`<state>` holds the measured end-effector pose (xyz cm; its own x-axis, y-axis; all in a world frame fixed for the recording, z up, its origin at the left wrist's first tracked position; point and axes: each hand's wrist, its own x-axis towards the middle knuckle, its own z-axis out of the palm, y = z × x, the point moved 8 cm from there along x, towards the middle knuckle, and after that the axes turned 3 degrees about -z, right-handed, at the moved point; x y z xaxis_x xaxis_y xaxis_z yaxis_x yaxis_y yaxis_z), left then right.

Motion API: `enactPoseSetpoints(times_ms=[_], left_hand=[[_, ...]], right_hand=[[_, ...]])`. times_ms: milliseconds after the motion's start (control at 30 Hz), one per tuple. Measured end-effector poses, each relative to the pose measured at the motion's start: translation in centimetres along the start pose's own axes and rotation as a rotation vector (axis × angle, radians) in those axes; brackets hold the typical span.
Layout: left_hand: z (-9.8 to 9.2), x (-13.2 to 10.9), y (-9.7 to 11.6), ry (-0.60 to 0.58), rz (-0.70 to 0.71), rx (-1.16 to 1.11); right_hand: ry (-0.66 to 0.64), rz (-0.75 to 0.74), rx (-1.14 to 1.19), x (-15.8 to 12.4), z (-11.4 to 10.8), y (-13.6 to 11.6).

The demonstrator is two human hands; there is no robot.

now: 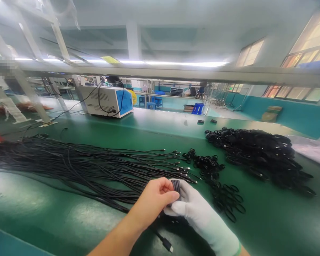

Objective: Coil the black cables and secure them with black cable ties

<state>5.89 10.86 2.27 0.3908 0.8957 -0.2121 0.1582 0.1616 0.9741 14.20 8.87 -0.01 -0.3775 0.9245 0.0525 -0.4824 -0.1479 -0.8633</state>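
L hand (154, 199) & gloved R hand (200, 213): both grips pinched tight on coiled cable (176, 186), no band on it yet. Straight cables (96, 163) to its left, black loops (226, 201) to its right.

Bare green tabletop (37, 209) open front left, loose black cables (82, 167) sprawled across the middle, black bands (218, 188) and coiled-cable heap (261, 153) crowding the right, white-blue machine (106, 101) at back left, rail (176, 73) overhead.

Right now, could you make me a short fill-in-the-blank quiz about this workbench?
The right hand wears a ___ glove. The left hand pinches a coiled cable coloured ___. The table top is ___. The box at the back has a ___ side panel.
Missing words: white, black, green, blue.
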Motion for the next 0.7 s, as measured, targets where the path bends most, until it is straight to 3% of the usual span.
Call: enactPoseSetpoints(times_ms=[133, 233, 300, 400, 500, 567, 700], left_hand=[[0.9, 0.0, -0.5, -0.08, 0.004, -0.124], [0.7, 0.2, -0.6, -0.096, -0.009, -0.004], [-0.6, 0.1, 0.2, 0.047, 0.078, 0.2], [-1.5, -1.0, 2.7, 0.291, 0.418, 0.546], [-0.3, -1.8, 3.5, 0.332, 0.684, 0.739], [-0.2, -1.7, 3.4, 0.359, 0.73, 0.734], [-0.5, -0.6, 3.2, 0.344, 0.646, 0.637]], right_hand=[[-0.035, 0.014, 0.057, -0.1, 0.6, 0.4], [0.008, 0.019, 0.058, -0.2, 0.0, 0.9], [0.066, 0.038, 0.052, -0.2, -0.6, 1.3], [0.084, 0.064, 0.07, -0.2, -0.7, 1.7], [0.036, 0.035, 0.08, -0.4, 0.0, 1.3], [0.006, 0.032, 0.092, -0.6, 0.5, 1.2], [0.001, 0.016, 0.099, -0.5, 0.6, 1.0]])
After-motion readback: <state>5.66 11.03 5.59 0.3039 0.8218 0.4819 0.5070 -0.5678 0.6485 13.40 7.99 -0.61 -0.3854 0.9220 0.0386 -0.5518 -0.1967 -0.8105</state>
